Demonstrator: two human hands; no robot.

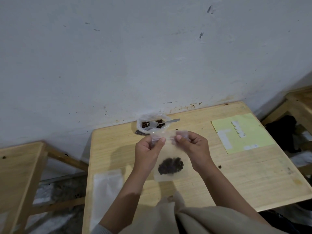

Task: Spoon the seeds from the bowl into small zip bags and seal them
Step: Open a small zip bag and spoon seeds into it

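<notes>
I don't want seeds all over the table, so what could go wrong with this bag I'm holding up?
The zip bag hangs from both hands pinching its top strip, with the seeds pooled at the bottom. If the zip isn't pressed shut along its full width, seeds may leak later. Your hands are also close to the bowl and its spoon; a bump might tip it.

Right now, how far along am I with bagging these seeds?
Done: one zip bag already holds a dark clump of seeds. In hand: your left hand and right hand pinch its top strip, apparently sealing it. Left: the bowl by the wall has seeds in it with the spoon resting inside, and empty bags wait at the table's left edge.
</notes>
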